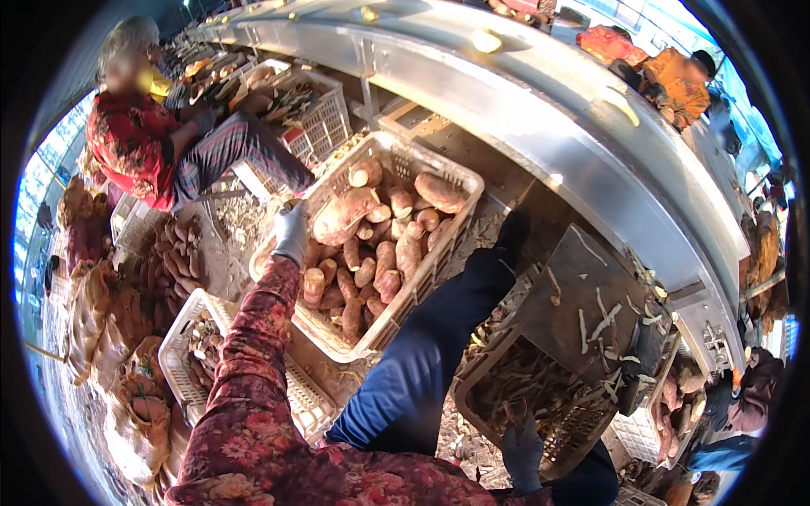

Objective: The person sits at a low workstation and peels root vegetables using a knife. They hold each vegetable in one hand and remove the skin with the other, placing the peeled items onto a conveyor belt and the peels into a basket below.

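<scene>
My left hand (290, 233), in a pale glove, is at the upper left rim of a plastic crate (361, 350) filled with brown root tubers (348, 218). A small yellowish piece shows at its fingertips; whether the hand grips it or the crate's rim is unclear. My right hand (523, 452), in a grey glove, is low over a brown crate (471, 411) of peelings (538, 379). Something thin and brown, perhaps a peeler or a peel, shows between its fingers. A dark board (582, 284) with peel strips lies across that crate's far side.
A metal conveyor (506, 95) curves across the far side with pale peeled pieces on it. A person in a red patterned top (130, 145) sits at the left near more crates. Net sacks (136, 405) and loose tubers (174, 259) lie at the left. People work beyond the conveyor.
</scene>
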Demonstrator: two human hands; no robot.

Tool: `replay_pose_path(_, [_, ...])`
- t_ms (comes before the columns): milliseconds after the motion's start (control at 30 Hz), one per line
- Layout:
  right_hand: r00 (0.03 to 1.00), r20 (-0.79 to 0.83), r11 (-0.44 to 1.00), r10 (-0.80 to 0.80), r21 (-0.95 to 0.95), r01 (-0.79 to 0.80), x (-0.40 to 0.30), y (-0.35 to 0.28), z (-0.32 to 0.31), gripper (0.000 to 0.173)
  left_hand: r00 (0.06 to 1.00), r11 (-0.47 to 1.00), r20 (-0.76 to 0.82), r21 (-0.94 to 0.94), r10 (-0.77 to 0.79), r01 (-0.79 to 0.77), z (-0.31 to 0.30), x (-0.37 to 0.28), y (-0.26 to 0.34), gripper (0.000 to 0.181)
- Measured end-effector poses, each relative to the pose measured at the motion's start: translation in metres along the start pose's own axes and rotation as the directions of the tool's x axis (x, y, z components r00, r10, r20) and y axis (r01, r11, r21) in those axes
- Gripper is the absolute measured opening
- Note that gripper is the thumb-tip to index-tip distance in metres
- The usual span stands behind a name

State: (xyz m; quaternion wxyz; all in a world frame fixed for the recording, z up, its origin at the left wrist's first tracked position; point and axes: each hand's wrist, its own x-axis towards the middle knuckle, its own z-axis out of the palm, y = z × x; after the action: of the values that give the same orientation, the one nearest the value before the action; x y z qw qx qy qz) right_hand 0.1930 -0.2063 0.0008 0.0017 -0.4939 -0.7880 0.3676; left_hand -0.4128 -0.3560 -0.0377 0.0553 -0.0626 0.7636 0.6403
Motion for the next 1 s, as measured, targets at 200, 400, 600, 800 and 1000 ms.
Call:
replay_pose_path(200, [1.000, -0.010, 0.996, 0.014, -0.089, -0.015, 0.003, 0.001, 0.016, 0.062, 0.854, 0.420, 0.405, 0.747, 0.327, -0.515, 0.027, 0.001, -0.018, 0.084])
replay_pose_path(400, [0.996, -0.078, 0.982, 0.048, -0.178, -0.062, 0.006, 0.008, 0.027, 0.049, 0.865, 0.152, 0.500, 0.853, 0.035, -0.499, 0.092, 0.037, -0.012, 0.104])
replay_pose_path(600, [0.983, -0.124, 0.975, 0.137, -0.158, -0.156, 0.017, 0.010, 0.028, 0.043, 0.345, 0.880, 0.921, 0.004, 0.182, -0.475, 0.089, 0.043, -0.015, 0.038])
replay_pose_path(800, [0.972, -0.188, 0.986, 0.139, -0.066, -0.154, 0.016, 0.030, 0.028, 0.049, 0.911, 0.927, 0.359, 0.230, 0.203, -0.297, -0.002, 0.101, -0.114, 0.056])
replay_pose_path(1000, [0.930, -0.366, 0.994, -0.023, 0.090, 0.060, 0.017, 0.004, 0.011, 0.041, 0.855, 0.744, 0.518, -0.560, -0.028, 0.364, -0.050, 0.030, -0.064, 0.068])
